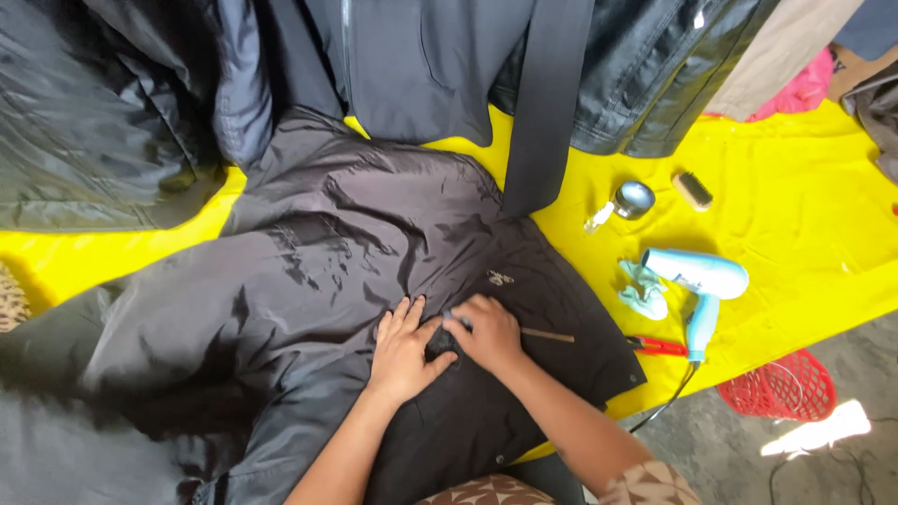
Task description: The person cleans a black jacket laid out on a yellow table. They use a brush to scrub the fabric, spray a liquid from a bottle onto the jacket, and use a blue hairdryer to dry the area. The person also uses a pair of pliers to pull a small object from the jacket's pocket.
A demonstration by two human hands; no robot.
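While the left hand [404,348] lies flat with its fingers spread on a black jacket [355,271], the right hand [486,332] is closed round a thin wooden-handled tool [547,335], whose stick pokes out to the right of the knuckles. Both hands sit side by side, touching or nearly so, over the jacket's dark front panel, just below a small pale emblem [499,278]. So the left grip is wide and pressing down on cloth, holding nothing, and the right grip is narrow, wrapped on the tool; its working tip is hidden under the fingers. The jacket is spread across a yellow sheet [804,215], and it covers most of the middle and left of the view. More dark coats [421,65] hang or lie along the top edge. To the right of the jacket, on the sheet, rest a light blue hair dryer [700,285], a crumpled pale cloth [642,290] just beside it, red-handled pliers [659,347] near the jacket's hem, a small round tin [634,199], a little clear bottle [599,218] touching or just beside the tin, and a small brush [693,190]. A red mesh basket [781,386] stands on the grey floor beyond the sheet's edge
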